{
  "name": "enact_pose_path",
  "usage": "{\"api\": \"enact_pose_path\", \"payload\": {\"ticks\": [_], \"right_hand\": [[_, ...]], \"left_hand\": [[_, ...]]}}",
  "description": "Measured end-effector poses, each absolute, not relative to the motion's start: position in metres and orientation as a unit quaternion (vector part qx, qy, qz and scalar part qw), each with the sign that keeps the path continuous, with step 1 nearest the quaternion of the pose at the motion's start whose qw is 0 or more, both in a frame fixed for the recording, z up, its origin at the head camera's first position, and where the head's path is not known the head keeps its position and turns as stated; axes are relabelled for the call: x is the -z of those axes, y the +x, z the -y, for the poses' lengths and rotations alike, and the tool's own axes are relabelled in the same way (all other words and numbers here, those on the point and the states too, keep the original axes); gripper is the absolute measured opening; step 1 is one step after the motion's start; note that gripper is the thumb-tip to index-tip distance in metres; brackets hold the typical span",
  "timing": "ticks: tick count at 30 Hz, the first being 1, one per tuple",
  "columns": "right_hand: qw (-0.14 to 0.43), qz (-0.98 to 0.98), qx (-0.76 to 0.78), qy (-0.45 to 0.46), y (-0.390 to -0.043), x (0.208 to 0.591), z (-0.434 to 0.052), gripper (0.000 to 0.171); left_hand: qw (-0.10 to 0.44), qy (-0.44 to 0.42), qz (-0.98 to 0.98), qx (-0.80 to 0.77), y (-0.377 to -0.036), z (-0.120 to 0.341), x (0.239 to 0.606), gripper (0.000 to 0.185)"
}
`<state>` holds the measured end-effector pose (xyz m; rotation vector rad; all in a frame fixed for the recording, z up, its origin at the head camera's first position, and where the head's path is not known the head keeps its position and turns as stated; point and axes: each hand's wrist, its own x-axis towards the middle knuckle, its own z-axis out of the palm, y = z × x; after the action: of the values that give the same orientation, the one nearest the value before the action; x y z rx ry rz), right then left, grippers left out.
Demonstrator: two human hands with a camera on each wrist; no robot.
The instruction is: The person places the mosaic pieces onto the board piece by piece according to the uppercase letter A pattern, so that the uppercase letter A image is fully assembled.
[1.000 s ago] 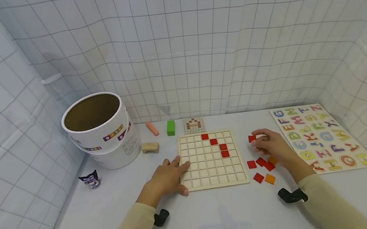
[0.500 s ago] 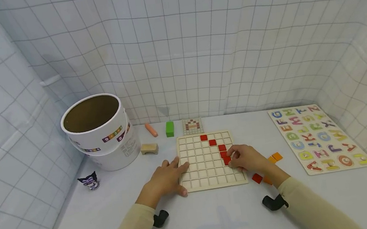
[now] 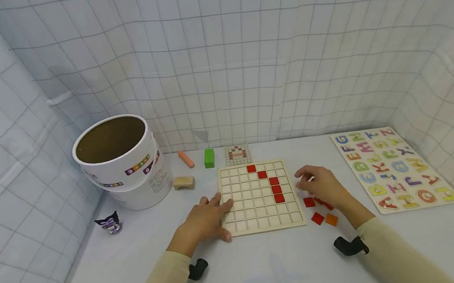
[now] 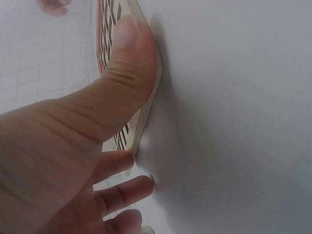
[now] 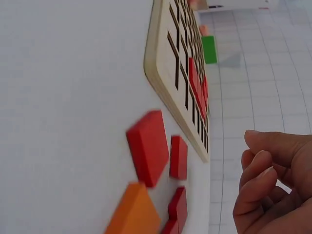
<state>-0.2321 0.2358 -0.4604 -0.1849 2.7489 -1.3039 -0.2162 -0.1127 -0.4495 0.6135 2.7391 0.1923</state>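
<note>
A wooden grid board (image 3: 263, 218) lies flat on the white table, with several red tiles (image 3: 275, 185) in a diagonal run down its cells. My left hand (image 3: 203, 218) rests against the board's left edge; the left wrist view shows the thumb (image 4: 124, 63) pressed along the board's rim (image 4: 138, 131). My right hand (image 3: 320, 184) hovers just right of the board over loose red tiles (image 3: 309, 202) and an orange tile (image 3: 331, 219). In the right wrist view its fingers (image 5: 265, 190) are loosely curled and hold nothing, above the red tiles (image 5: 148, 146) and the orange tile (image 5: 134, 212).
Two stacked white buckets (image 3: 119, 160) stand at the back left, with a small figure (image 3: 110, 222) in front of them. A wooden arch block (image 3: 184, 182), an orange stick (image 3: 186, 159), a green block (image 3: 209, 158) and a pattern card (image 3: 238, 154) lie behind the board. An alphabet puzzle (image 3: 390, 168) lies at the right.
My right hand carried a red tile from the right onto the board, set it below the others, and drew back over the loose tiles. The left hand stayed put.
</note>
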Motion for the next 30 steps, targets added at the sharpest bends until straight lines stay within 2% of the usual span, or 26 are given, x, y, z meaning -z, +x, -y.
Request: {"api": "enact_pose_path", "payload": {"ticks": [2,9,15,21,27,30], "right_hand": [[0.049,-0.901,0.428,-0.048,-0.23,0.458,-0.249,0.03],[0.12,-0.912,0.391,-0.033,-0.216,0.468,-0.265,0.034],[0.108,-0.928,0.353,-0.052,-0.21,0.473,-0.259,0.034],[0.119,-0.935,0.329,-0.06,-0.212,0.472,-0.256,0.028],[0.14,-0.919,0.361,-0.077,-0.216,0.473,-0.261,0.015],[0.144,-0.904,0.395,-0.073,-0.223,0.473,-0.264,0.018]], "left_hand": [[0.164,0.213,-0.961,-0.067,-0.216,0.114,0.449,0.099],[0.17,0.213,-0.96,-0.07,-0.216,0.114,0.447,0.099],[0.172,0.211,-0.96,-0.07,-0.216,0.114,0.448,0.099],[0.168,0.216,-0.959,-0.07,-0.215,0.115,0.448,0.099],[0.167,0.219,-0.959,-0.063,-0.215,0.114,0.446,0.099],[0.168,0.22,-0.959,-0.06,-0.215,0.113,0.446,0.099]]}}
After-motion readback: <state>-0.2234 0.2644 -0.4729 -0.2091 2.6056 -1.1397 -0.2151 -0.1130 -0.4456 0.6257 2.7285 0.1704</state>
